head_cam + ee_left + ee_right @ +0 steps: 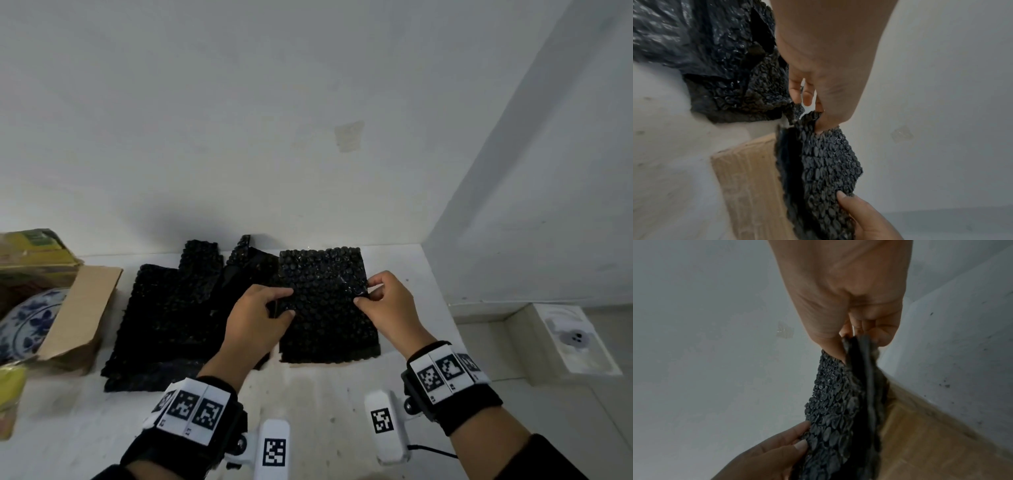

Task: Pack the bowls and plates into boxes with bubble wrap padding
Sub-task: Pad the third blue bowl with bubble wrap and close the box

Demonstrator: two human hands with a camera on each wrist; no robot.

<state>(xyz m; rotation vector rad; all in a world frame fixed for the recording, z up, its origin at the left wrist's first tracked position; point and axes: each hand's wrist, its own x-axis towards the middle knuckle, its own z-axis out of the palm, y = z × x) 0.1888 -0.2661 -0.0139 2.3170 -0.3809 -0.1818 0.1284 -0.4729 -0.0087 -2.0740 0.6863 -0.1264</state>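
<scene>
A black bubble wrap sheet [325, 305] is lifted off the white table, held between both hands. My left hand [263, 315] pinches its left edge between thumb and fingers [818, 120]. My right hand [383, 301] pinches its right edge, where the sheet [838, 410] looks folded into layers. A flat piece of cardboard [748, 178] lies under the sheet. More black bubble wrap pieces [164, 315] lie spread on the table to the left. A blue-and-white patterned plate [27, 325] sits in an open cardboard box [82, 315] at the far left.
The white table [308, 411] ends at a wall behind and a wall corner on the right. A yellow-green carton [37, 250] stands behind the box. A yellow object [10, 394] is at the left edge. A white block [568, 339] sits on the floor to the right.
</scene>
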